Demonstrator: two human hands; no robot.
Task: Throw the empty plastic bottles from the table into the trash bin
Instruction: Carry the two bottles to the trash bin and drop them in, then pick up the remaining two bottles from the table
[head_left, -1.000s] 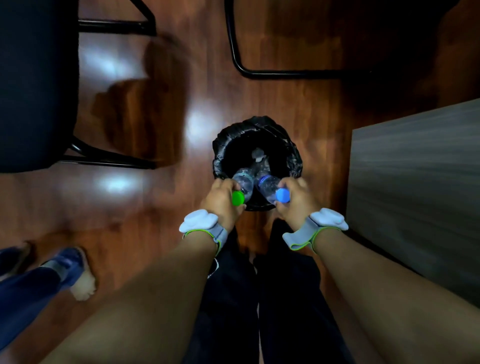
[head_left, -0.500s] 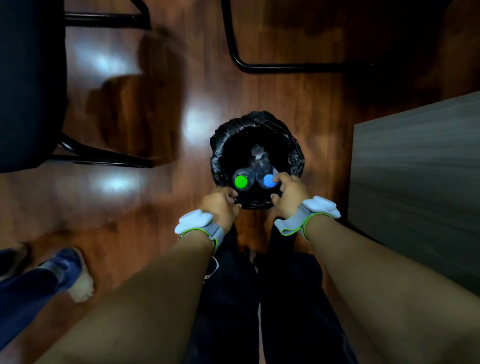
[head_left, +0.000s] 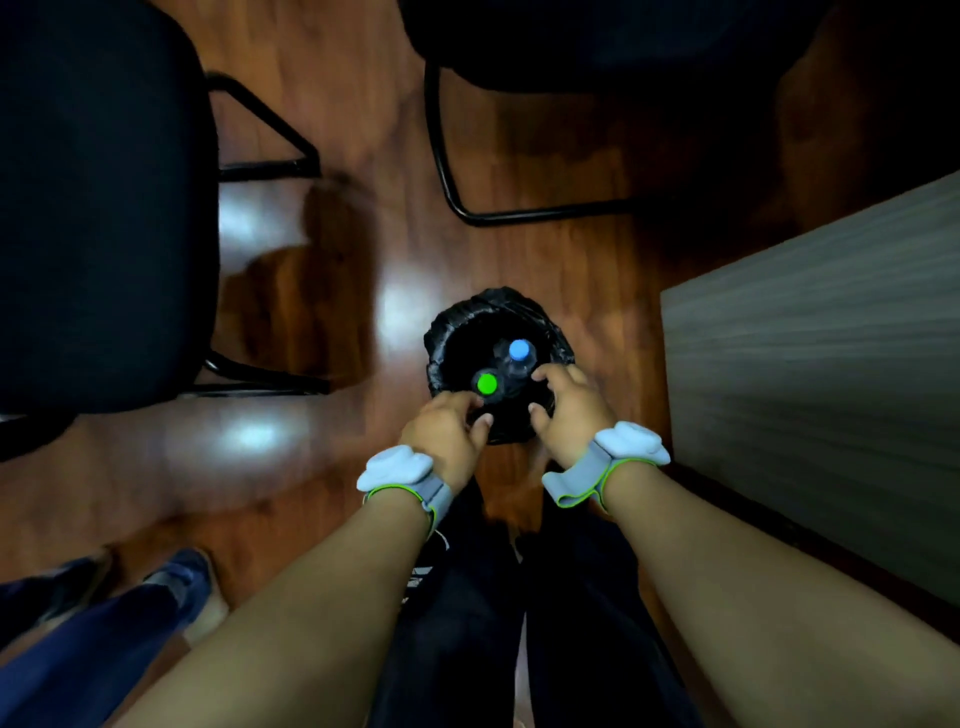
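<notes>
My left hand (head_left: 447, 431) and right hand (head_left: 566, 410) hover open-fingered, holding nothing, over the trash bin (head_left: 441, 353); the green-capped bottle (head_left: 487, 384) and blue-capped bottle (head_left: 519, 353) stand inside.

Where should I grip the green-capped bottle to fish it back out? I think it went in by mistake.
Take the green-capped bottle by its cap and neck, coming straight down from above. It stands cap-up inside the trash bin, so the bin wall and the blue-capped bottle beside it hide its sides.

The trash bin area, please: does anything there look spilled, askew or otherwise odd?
Nothing stands out. The green-capped bottle and blue-capped bottle stand caps up inside the trash bin, and nothing lies spilled on the floor around it.
</notes>
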